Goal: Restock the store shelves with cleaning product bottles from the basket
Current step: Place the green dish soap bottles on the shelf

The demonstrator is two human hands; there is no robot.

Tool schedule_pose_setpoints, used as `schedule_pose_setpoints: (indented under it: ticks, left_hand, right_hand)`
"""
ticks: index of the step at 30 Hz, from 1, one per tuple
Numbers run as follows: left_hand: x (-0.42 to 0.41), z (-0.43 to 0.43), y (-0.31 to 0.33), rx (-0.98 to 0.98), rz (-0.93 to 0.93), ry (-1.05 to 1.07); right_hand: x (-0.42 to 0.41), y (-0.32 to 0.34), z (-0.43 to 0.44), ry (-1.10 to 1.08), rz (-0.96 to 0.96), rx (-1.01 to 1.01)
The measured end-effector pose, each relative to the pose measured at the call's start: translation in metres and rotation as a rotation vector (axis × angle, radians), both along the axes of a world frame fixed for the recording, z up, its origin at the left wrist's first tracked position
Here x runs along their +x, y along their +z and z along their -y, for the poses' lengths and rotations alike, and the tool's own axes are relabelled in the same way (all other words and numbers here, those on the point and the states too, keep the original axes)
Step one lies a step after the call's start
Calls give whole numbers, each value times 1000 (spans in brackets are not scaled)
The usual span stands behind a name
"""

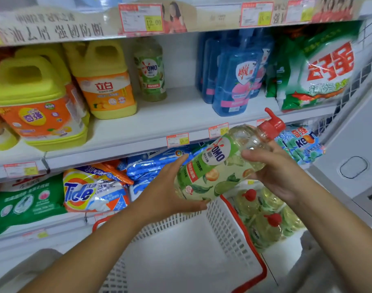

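Shelf (180,115) ahead, open gap beside one OMO bottle. Basket (229,229) below. Bottle (221,166) tilted above basket, cap up-right. Left hand (166,191) cupped under base, right hand (274,172) wrapped round neck end. Mid-transfer, probably; next: stand upright, slide into gap.

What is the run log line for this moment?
hands: left + right hold OMO bottle | tilted over basket | not shelved

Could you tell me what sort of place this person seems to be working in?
Most likely the cleaning-products aisle of a small shop: price tags line the shelf edge, detergent jugs and washing-powder bags stand in rows, and both hands hold an OMO bottle over a shopping basket.
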State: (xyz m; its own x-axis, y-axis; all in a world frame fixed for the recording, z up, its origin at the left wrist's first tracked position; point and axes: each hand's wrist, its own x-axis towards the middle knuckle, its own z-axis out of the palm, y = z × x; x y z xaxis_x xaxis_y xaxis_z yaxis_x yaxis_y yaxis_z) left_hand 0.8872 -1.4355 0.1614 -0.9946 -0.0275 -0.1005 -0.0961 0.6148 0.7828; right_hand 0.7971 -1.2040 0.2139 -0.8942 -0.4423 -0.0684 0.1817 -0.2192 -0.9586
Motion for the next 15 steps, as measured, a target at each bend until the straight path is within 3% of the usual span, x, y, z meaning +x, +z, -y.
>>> schedule_pose_setpoints:
  ticks: [3, 7, 13, 15]
  left_hand:
    - [-11, -11, -9, 134, -16, -14]
    - [-24, -47, -21, 31, -124, -74]
    - [-52, -113, -48, 79, -89, -202]
    - [-65, -137, -63, 16, -83, -275]
  right_hand:
    - [2, 5, -17, 28, 14, 14]
    - [1, 10, -53, 12, -15, 234]
    - [7, -13, -115, -261, -36, 367]
    - [8, -25, -137, -326, -23, 397]
